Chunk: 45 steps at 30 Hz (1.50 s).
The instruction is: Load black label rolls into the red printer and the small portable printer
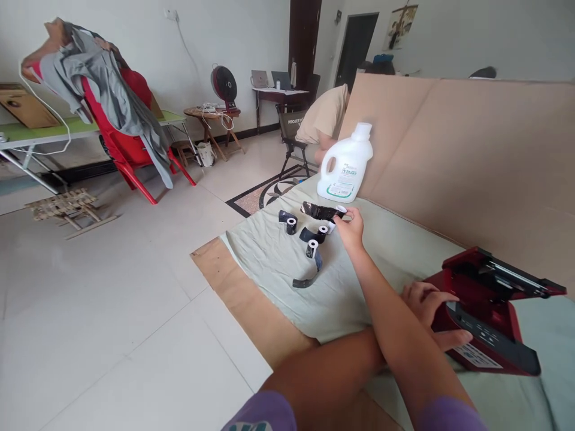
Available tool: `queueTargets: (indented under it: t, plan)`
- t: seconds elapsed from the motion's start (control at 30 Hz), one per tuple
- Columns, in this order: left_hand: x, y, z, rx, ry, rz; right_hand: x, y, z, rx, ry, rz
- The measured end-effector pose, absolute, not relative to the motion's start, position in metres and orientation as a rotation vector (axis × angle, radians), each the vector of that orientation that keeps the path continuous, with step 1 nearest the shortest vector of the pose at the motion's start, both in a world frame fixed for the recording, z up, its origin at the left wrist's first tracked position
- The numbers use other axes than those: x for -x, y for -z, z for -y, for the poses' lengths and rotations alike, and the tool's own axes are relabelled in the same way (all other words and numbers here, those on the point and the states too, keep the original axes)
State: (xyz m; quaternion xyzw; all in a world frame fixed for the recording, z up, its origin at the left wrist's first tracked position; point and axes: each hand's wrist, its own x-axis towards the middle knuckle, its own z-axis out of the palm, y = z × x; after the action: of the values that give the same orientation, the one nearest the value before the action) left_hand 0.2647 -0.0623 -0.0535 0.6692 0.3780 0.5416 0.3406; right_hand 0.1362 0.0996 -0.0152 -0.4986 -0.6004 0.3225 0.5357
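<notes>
Your right hand [351,228] pinches one black roll [327,213] in its fingers, a loose strip trailing toward 9 o'clock. Three more black rolls [291,227] lie on the pale cloth [274,293] from 8 to 9 o'clock of that hand. At 4 o'clock, your left hand [431,311] grips one end of one red machine [489,332], lid raised. One white jug [345,167] stands at 12, one cardboard sheet [458,149] at 2, one seated person [318,123] at 11.

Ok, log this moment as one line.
left hand: holding red device, lid raised | right hand: pinching black roll | arms: crossed | nearby: other rolls, white jug
</notes>
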Motion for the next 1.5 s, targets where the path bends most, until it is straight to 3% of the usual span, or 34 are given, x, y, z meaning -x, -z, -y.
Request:
queueTargets:
  t: [0.37,0.6,1.0,1.2,1.5]
  plan:
    - [-0.257,0.039,0.067,-1.69,-1.375,-0.981,-0.129,0.017,-0.099,1.274,-0.594,2.0]
    - [-0.259,0.038,0.067,-1.686,-1.383,-0.998,-0.146,0.019,-0.099,1.368,-0.612,2.074]
    - [-0.259,0.04,0.068,-1.741,-1.351,-1.067,-0.124,-0.01,-0.08,1.08,-0.47,2.109]
    - [-0.258,0.038,0.069,-1.826,-1.392,-1.107,-0.133,-0.008,-0.07,1.253,-0.582,2.194]
    - [-0.262,0.039,0.071,-1.898,-1.413,-1.153,-0.148,0.023,-0.076,1.118,-0.976,2.175]
